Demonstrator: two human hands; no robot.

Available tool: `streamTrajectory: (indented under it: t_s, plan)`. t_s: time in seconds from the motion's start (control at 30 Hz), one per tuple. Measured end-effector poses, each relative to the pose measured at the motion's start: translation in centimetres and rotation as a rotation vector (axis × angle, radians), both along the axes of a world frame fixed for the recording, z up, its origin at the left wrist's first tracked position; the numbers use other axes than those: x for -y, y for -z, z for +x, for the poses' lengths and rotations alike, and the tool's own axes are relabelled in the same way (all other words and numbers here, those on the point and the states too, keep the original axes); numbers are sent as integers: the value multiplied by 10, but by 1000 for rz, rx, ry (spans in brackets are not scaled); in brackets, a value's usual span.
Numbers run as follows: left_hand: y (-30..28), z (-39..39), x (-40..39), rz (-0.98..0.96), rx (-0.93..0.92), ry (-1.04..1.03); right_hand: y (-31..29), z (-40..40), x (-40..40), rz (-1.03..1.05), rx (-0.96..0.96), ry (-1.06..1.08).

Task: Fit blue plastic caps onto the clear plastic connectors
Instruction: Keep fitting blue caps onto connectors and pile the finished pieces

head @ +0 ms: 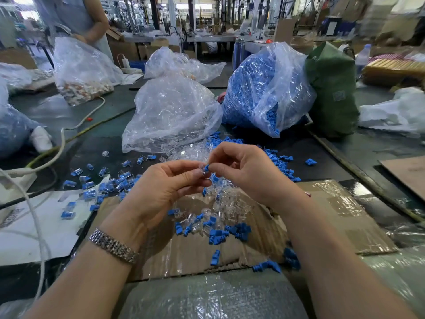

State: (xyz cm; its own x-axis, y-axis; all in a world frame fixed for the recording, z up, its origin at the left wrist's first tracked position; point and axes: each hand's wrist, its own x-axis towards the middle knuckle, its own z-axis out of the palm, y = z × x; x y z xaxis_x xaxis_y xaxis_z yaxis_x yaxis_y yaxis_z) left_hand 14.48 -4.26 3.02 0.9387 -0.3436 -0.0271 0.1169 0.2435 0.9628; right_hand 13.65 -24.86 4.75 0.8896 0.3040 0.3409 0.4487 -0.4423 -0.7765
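Hands: left hand (161, 187) pinches a clear connector (201, 168) — right hand (243, 171) pinches a blue cap (206, 167), centre, above the desk (110, 139).
Risk: skewed cap slips, dropping toward six o'clock.

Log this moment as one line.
left hand: pinches clear connector | right hand: pinches blue cap | cap at connector, seating unclear

Blurred far shelving (379, 17), person (76, 17) cut off at top edge, clear connector (201, 168) half-hidden behind fingertips.
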Motion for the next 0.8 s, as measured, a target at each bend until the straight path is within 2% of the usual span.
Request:
streamTrajectory:
  t_s: [0.4, 0.5, 0.57, 0.63, 0.7, 0.8]
  plan:
    - [1, 1, -1, 48, 42, -1, -2, -1, -3, -78, -8, 0]
    - [1, 1, -3, 27, 34, 10, -5, 1, 7, -48, -68, 129]
    - [1, 1, -3, 8, 28, -18, -4, 5, 21, -257, -85, 424]
    - [2, 1, -2, -21, 19, -44, -1, 7, 33, -565, -238, 658]
    - [2, 2, -2, -43, 6, -58, 2, 7, 36, -733, -412, 699]
    - [2, 4, -3, -52, -4, -74, 5, 7, 33, -804, -478, 665]
